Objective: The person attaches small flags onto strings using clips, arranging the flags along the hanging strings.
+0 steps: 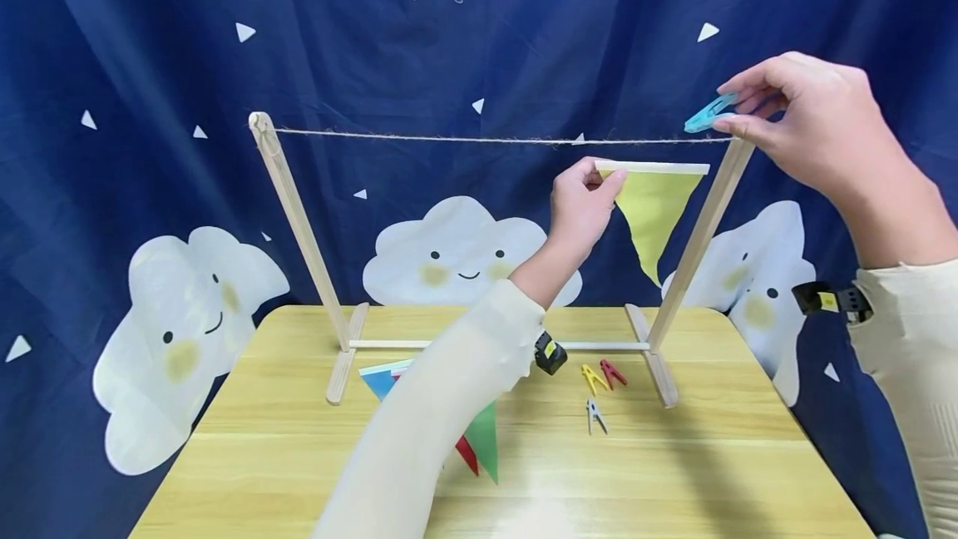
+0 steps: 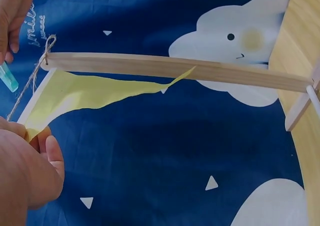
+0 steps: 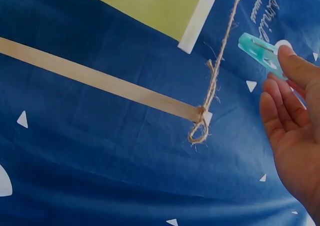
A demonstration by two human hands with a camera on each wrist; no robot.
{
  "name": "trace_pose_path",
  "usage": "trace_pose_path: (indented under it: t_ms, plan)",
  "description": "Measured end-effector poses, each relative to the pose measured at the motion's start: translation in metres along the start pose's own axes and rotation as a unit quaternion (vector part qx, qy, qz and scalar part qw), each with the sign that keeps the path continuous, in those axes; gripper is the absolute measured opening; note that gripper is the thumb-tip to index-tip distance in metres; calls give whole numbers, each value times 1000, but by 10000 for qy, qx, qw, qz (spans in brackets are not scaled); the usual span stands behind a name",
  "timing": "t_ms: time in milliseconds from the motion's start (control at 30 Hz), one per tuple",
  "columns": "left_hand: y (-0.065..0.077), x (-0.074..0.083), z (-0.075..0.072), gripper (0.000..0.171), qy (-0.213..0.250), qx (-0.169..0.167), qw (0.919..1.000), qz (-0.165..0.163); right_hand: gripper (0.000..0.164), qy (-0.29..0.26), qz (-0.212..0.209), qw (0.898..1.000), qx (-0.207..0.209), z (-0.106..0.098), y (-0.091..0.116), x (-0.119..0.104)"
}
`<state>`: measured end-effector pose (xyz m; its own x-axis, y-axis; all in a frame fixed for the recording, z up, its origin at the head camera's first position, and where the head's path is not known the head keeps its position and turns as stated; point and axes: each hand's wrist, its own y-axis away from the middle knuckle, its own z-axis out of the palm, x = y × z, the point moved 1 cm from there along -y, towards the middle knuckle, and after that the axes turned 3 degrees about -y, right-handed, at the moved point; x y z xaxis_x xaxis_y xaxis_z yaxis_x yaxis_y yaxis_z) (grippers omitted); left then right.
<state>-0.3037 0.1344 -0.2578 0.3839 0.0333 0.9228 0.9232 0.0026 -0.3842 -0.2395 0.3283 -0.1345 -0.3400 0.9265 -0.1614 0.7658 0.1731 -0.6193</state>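
Note:
A yellow triangular pennant [image 1: 653,210] with a white top strip hangs point down just below the twine [image 1: 449,139]. My left hand [image 1: 585,200] pinches the strip's left end between thumb and fingers; the same hold shows in the left wrist view, with the pennant [image 2: 85,88] stretching away from the hand. Above the twine's right end, my right hand [image 1: 812,123] pinches a light blue clothespin [image 1: 708,113] by its handles. In the right wrist view this clothespin [image 3: 261,53] is apart from the twine [image 3: 223,50], beside it.
The twine runs between two wooden posts, the left post [image 1: 299,223] and right post [image 1: 699,248], standing on the wooden table [image 1: 247,456]. Yellow [image 1: 595,378], red [image 1: 613,373] and grey [image 1: 595,416] clothespins lie there. Blue [image 1: 379,380], red and green pennants [image 1: 485,443] are partly hidden by my left sleeve.

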Motion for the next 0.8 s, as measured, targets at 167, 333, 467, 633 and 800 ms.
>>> trace_pose_path:
  t_ms: [167, 333, 467, 633, 800]
  plan:
    - [-2, 1, 6, 10, 60, 56, 10000, -41, 30, 164, -99, 9998, -62, -3, -2, 2]
    - [-3, 4, 11, 10, -35, 151, 9998, 110, 27, 177, -150, 9997, 36, -5, -2, 3]
    - [-3, 6, 15, 11, -81, 196, 9998, 65, 27, 141, 77, 9999, -6, -8, -2, 4]
    - [-4, 7, 18, 13, -221, 284, 9993, 118, 27, 161, 134, 9998, 12, -7, -3, 4]
    - [-5, 9, 20, 25, -205, 310, 9991, 188, 26, 174, -2, 9998, 50, -3, -4, 8]
